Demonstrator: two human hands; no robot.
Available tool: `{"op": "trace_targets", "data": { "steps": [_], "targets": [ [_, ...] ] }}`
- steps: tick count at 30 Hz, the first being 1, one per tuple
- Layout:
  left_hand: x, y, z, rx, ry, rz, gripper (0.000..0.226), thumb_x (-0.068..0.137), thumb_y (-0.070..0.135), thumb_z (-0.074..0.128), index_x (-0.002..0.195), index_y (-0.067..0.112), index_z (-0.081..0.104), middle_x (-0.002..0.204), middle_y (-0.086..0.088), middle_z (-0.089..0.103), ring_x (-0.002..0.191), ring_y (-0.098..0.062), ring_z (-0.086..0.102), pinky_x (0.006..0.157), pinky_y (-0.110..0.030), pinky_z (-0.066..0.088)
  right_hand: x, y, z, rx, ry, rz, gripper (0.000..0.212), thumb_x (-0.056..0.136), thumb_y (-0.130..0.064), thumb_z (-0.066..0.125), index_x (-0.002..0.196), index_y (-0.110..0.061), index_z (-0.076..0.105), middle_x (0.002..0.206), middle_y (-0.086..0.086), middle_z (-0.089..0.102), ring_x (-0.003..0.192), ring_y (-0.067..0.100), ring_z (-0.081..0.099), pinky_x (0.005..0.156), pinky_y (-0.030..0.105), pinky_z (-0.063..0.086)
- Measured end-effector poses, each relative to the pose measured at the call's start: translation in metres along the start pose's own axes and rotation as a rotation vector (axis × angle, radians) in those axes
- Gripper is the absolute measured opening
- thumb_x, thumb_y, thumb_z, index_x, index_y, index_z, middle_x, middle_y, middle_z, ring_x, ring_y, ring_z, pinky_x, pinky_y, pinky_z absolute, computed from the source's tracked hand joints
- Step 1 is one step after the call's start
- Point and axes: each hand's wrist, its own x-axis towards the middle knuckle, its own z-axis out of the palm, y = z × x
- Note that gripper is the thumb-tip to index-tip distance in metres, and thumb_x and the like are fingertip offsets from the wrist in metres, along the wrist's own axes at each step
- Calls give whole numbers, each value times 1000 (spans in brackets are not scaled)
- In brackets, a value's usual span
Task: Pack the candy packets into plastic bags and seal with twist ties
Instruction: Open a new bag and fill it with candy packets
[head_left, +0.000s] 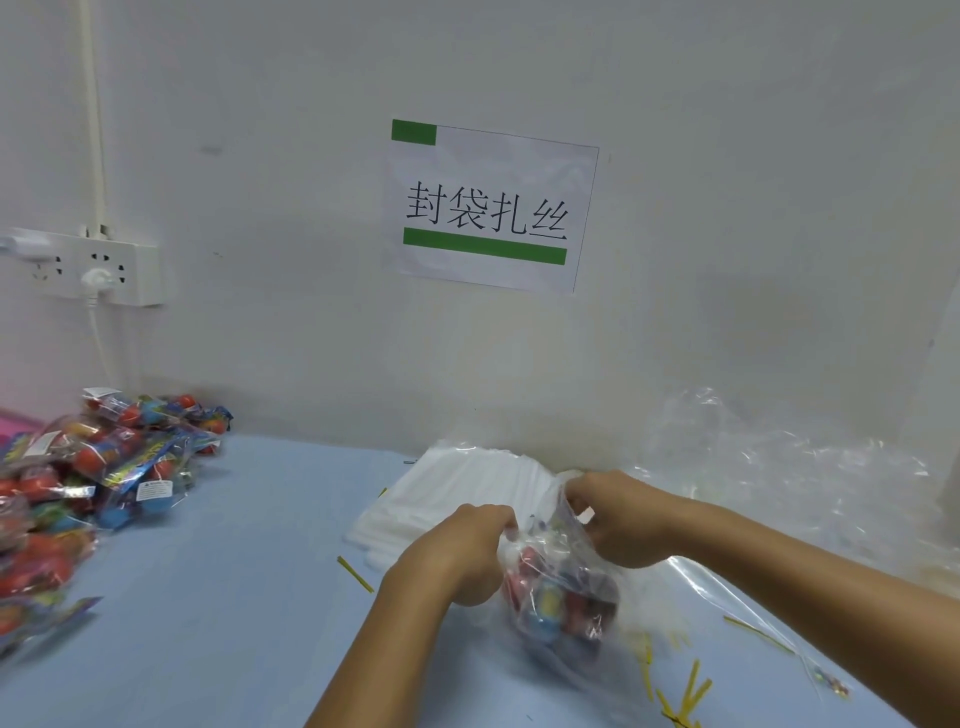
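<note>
Candy-filled plastic bag is being pinched at its mouth by left hand and right hand, both grips clenched on it above table.

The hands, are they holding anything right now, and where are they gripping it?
Both hands, left hand and right hand, grip a clear plastic bag of candy packets at its open top, one on each side.

A small packing station: a printed sign with green bars hangs on the bare wall above a blue surface, with candy packets heaped at its left edge, stacked bags against the wall and twist ties near the front edge.
</note>
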Motion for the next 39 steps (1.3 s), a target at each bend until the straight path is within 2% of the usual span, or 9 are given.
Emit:
{"op": "trace_targets", "data": {
  "steps": [11,15,17,21,25,29,31,34,39],
  "targets": [
    [2,-2,2,20,1,6,49,97,7,52,141,29,44,129,-4,53,106,-23,58,78,-28,44,4,12,15,268,-269,49,39,92,2,47,127,-14,54,130,2,58,120,27,56,103,45,50],
    [2,-4,2,20,3,6,50,98,7,50,141,30,44,130,-4,49,94,-20,53,71,-25,41,5,13,16,296,-113,17,21,92,-6,60,107,-19,54,110,7,65,93,19,61,84,36,57],
    [3,-4,1,16,4,5,50,98,6,50,141,30,44,131,-4,50,93,-20,53,69,-24,40,4,12,12,348,-59,-10,25,89,-7,67,102,-21,52,86,4,64,71,13,54,61,24,47],
    [2,-7,-1,6,-1,-8,50,97,3,50,140,28,45,131,-4,51,106,-23,57,78,-26,43,-1,9,-1,248,-92,-2,18,79,5,61,70,-10,56,58,-3,47,54,11,40,49,19,34],
    [1,-9,-3,-8,14,-4,48,97,3,49,139,27,46,130,-5,53,110,-23,57,79,-25,42,-10,6,-12,182,-118,-43,30,83,-5,65,56,-17,58,57,-6,51,53,10,43,55,21,40],
    [1,-8,-4,-24,26,10,44,99,7,48,138,27,46,127,-5,54,106,-22,59,83,-27,46,-15,7,-7,208,-129,-54,17,91,-16,60,102,-9,71,102,7,73,93,26,68,86,39,56],
    [1,-8,-4,-26,21,11,43,98,8,48,137,27,47,126,-5,54,103,-21,58,80,-26,45,-16,9,-3,338,-149,-47,13,89,-12,63,101,-13,67,92,4,73,75,12,67,71,29,57],
    [2,-8,-3,-27,21,18,43,97,7,48,136,27,49,125,-6,54,97,-21,56,77,-25,42,-18,7,1,372,-193,-2,22,84,-4,66,73,-22,60,59,-10,56,45,0,48,45,13,37],
    [2,-8,-3,-27,27,15,45,96,3,45,134,26,51,121,-6,57,94,-20,57,76,-24,43,-14,3,14,261,-139,47,29,78,-2,63,54,-15,52,52,-8,37,47,7,32,44,17,27]
  ]
}}
